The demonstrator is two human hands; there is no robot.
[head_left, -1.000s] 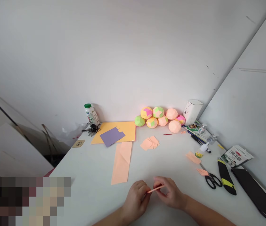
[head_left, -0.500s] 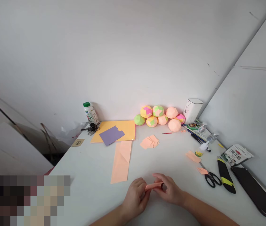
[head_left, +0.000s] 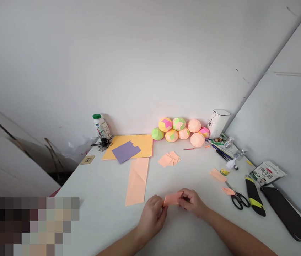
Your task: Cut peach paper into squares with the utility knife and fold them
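Between my two hands is a small peach paper strip [head_left: 173,198], its broad face showing. My left hand [head_left: 153,215] pinches its left end and my right hand [head_left: 193,203] pinches the right end. Beyond them on the table lies a small fan of peach paper pieces [head_left: 169,159]. A long peach paper sheet [head_left: 136,185] with a crease lies to the left. Right of my right hand are black-handled scissors [head_left: 237,199], with a peach scrap [head_left: 228,191] over their blades and another peach piece [head_left: 218,175] just beyond.
Faceted paper balls [head_left: 171,136] cluster by the wall. At back left are a yellow sheet [head_left: 146,142], purple paper [head_left: 125,151], keys [head_left: 104,143] and a green-capped bottle [head_left: 101,126]. On the right are a glue bottle [head_left: 225,171], utility knife [head_left: 254,195] and black case [head_left: 289,213].
The paper strip has turned from nearly edge-on to showing its broad face. My right hand has moved slightly up and right, its fingers now closed on the strip's end.
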